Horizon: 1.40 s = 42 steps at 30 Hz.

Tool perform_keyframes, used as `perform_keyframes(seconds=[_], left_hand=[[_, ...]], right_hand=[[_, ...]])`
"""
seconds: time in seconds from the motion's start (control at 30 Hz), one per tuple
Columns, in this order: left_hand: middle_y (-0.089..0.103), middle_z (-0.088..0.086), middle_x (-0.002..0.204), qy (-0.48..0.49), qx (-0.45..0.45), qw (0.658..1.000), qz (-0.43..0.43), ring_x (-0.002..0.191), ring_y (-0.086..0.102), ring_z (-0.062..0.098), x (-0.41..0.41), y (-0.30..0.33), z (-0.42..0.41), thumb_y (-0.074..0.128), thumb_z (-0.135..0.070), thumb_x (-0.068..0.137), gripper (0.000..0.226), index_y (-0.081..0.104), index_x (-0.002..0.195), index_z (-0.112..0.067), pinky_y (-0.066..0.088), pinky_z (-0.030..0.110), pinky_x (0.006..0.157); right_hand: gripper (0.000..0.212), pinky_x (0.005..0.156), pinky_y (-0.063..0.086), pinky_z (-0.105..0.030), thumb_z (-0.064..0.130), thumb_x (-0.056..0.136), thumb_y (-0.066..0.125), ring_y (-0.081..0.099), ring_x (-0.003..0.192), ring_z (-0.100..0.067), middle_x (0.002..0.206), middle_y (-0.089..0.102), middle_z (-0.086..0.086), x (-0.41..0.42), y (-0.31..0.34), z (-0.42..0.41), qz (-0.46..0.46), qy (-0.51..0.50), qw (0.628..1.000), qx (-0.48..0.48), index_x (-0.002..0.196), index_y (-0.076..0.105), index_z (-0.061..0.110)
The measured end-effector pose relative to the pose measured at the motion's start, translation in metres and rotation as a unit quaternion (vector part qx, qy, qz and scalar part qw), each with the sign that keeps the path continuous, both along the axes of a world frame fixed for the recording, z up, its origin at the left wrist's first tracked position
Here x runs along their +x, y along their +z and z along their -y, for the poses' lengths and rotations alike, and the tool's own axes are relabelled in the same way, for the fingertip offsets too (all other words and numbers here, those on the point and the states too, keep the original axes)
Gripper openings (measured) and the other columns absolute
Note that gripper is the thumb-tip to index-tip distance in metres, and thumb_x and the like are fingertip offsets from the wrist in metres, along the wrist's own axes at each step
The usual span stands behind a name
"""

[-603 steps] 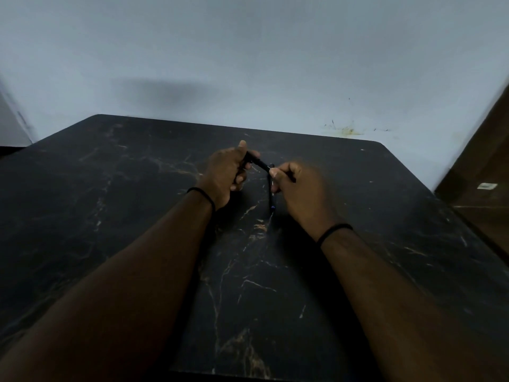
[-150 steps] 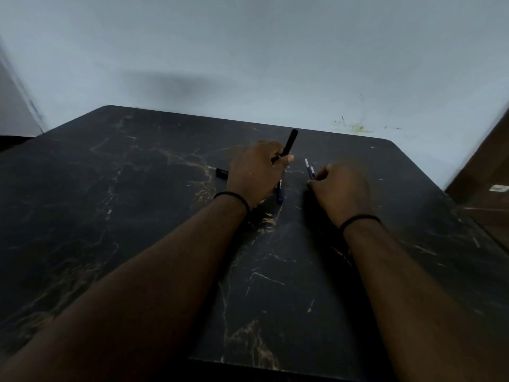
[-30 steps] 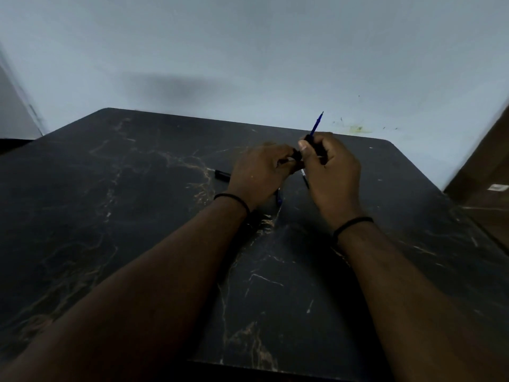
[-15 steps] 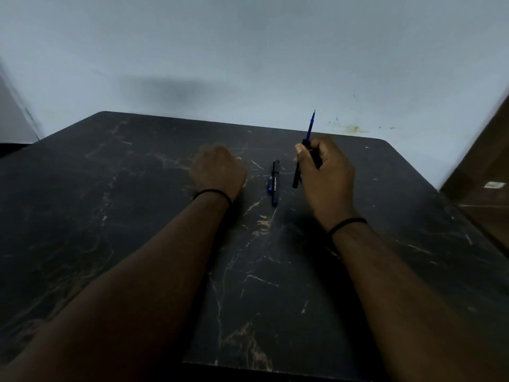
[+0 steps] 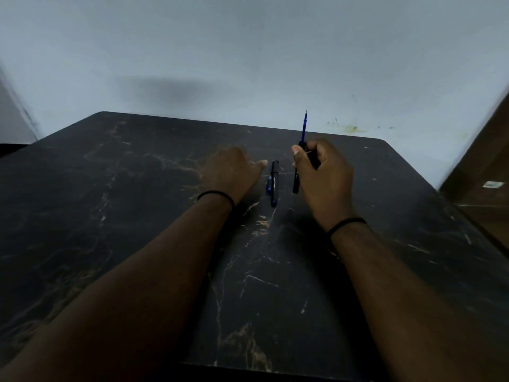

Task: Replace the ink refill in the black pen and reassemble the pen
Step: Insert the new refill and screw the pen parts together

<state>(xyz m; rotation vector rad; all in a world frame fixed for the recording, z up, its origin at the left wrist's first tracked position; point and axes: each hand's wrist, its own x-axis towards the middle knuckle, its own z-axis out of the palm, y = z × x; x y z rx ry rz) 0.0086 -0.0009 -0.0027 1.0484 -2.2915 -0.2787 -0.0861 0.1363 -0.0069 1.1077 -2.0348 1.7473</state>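
Note:
My right hand [image 5: 327, 175] is shut on a black pen barrel [image 5: 296, 183], held nearly upright above the table. A blue ink refill [image 5: 303, 128] sticks out of the barrel's top, past my thumb. A second black pen [image 5: 274, 183] lies on the table between my hands, with a short blue piece [image 5: 268, 186] against its left side. My left hand [image 5: 230, 172] hovers just left of that pen, back toward me and thumb pointing at it. Its fingers curl out of sight, so whatever may be in them is hidden.
The black marble-pattern table [image 5: 137, 216] reaches to a pale wall [image 5: 248, 64] at the back. A brown wooden piece of furniture [image 5: 482, 175] stands off the table's right edge. Both wrists wear thin black bands.
My hands have come apart. The left hand swung out to the left and is now coming back toward the lying pen. The right hand keeps the barrel with the refill upright.

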Motion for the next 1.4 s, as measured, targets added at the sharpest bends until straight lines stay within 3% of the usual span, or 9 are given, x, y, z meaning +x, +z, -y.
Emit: perform_keyframes(seconds=[0.23, 0.47, 0.57, 0.63, 0.8, 1.07, 1.17, 1.3, 1.4], left_hand=[[0.059, 0.000, 0.070, -0.040, -0.030, 0.998, 0.023, 0.066, 0.057, 0.016, 0.002, 0.000, -0.007, 0.065, -0.059, 0.083, 0.042, 0.060, 0.077, -0.017, 0.038, 0.027, 0.055], [0.063, 0.001, 0.073, -0.059, -0.010, 0.998, 0.036, 0.071, 0.060, 0.020, 0.000, -0.001, -0.006, 0.069, -0.051, 0.080, 0.037, 0.059, 0.072, -0.017, 0.050, 0.029, 0.063], [0.066, 0.006, 0.085, -0.041, -0.014, 0.998, 0.040, 0.078, 0.063, 0.023, 0.003, 0.002, -0.002, 0.063, -0.033, 0.084, 0.021, 0.065, 0.084, -0.013, 0.056, 0.037, 0.072], [0.066, 0.010, 0.083, -0.032, -0.016, 0.999, 0.034, 0.077, 0.063, 0.026, 0.004, 0.003, 0.001, 0.057, -0.028, 0.086, 0.019, 0.061, 0.079, -0.010, 0.056, 0.037, 0.070], [0.068, 0.005, 0.078, -0.069, 0.008, 0.996, 0.060, 0.071, 0.062, 0.023, 0.002, 0.002, -0.003, 0.059, -0.050, 0.085, 0.038, 0.056, 0.066, -0.017, 0.057, 0.035, 0.069], [0.067, 0.012, 0.093, -0.038, 0.013, 0.993, 0.110, 0.086, 0.064, 0.028, -0.002, 0.004, 0.000, 0.058, -0.034, 0.091, 0.024, 0.059, 0.084, -0.012, 0.057, 0.042, 0.080], [0.068, 0.013, 0.089, -0.049, 0.073, 0.996, -0.006, 0.083, 0.065, 0.027, -0.005, 0.001, 0.005, 0.055, -0.037, 0.096, 0.031, 0.065, 0.088, -0.009, 0.056, 0.039, 0.078], [0.070, -0.001, 0.081, -0.073, 0.206, 0.941, -0.259, 0.071, 0.062, 0.002, -0.007, 0.001, 0.004, 0.054, -0.017, 0.099, 0.012, 0.065, 0.102, -0.014, 0.044, 0.005, 0.056], [0.071, -0.001, 0.077, -0.089, 0.269, 0.885, -0.369, 0.074, 0.066, 0.006, -0.007, 0.005, 0.004, 0.051, -0.014, 0.100, 0.016, 0.065, 0.105, -0.008, 0.048, 0.019, 0.072]], right_hand=[[0.017, 0.059, 0.049, -0.007, 0.037, 0.096, 0.062, 0.066, 0.072, -0.001, 0.081, 0.069, 0.009, 0.000, 0.000, 0.000, -0.008, -0.004, 1.000, 0.000, 0.098, 0.066, 0.020], [0.016, 0.069, 0.059, -0.028, 0.036, 0.096, 0.062, 0.067, 0.077, -0.007, 0.083, 0.069, 0.005, 0.001, 0.001, 0.000, -0.015, -0.009, 1.000, 0.013, 0.098, 0.065, 0.020], [0.018, 0.071, 0.059, -0.028, 0.036, 0.096, 0.061, 0.067, 0.079, -0.007, 0.085, 0.069, 0.004, 0.001, 0.002, -0.001, -0.010, -0.008, 1.000, 0.015, 0.098, 0.065, 0.019], [0.019, 0.071, 0.058, -0.027, 0.036, 0.096, 0.061, 0.067, 0.079, -0.008, 0.085, 0.069, 0.004, 0.001, 0.002, -0.002, -0.013, -0.011, 1.000, 0.017, 0.099, 0.065, 0.018], [0.019, 0.071, 0.058, -0.027, 0.037, 0.097, 0.061, 0.067, 0.079, -0.007, 0.086, 0.070, 0.004, 0.002, 0.003, -0.002, -0.017, -0.012, 1.000, 0.023, 0.100, 0.066, 0.018], [0.020, 0.069, 0.057, -0.027, 0.037, 0.096, 0.061, 0.067, 0.078, -0.008, 0.084, 0.069, 0.005, 0.003, 0.003, -0.001, -0.016, -0.009, 1.000, 0.025, 0.098, 0.066, 0.018], [0.019, 0.066, 0.055, -0.027, 0.037, 0.096, 0.062, 0.066, 0.075, -0.009, 0.081, 0.068, 0.005, 0.003, 0.002, 0.000, -0.024, -0.009, 0.999, 0.033, 0.094, 0.065, 0.018], [0.016, 0.059, 0.048, -0.023, 0.042, 0.094, 0.062, 0.062, 0.069, -0.004, 0.072, 0.065, 0.011, 0.002, -0.001, 0.002, -0.045, 0.011, 0.997, 0.065, 0.085, 0.064, 0.029], [0.019, 0.057, 0.047, -0.023, 0.046, 0.091, 0.063, 0.061, 0.066, -0.003, 0.070, 0.066, 0.013, 0.000, -0.003, 0.004, -0.048, 0.034, 0.992, 0.111, 0.084, 0.068, 0.029]])
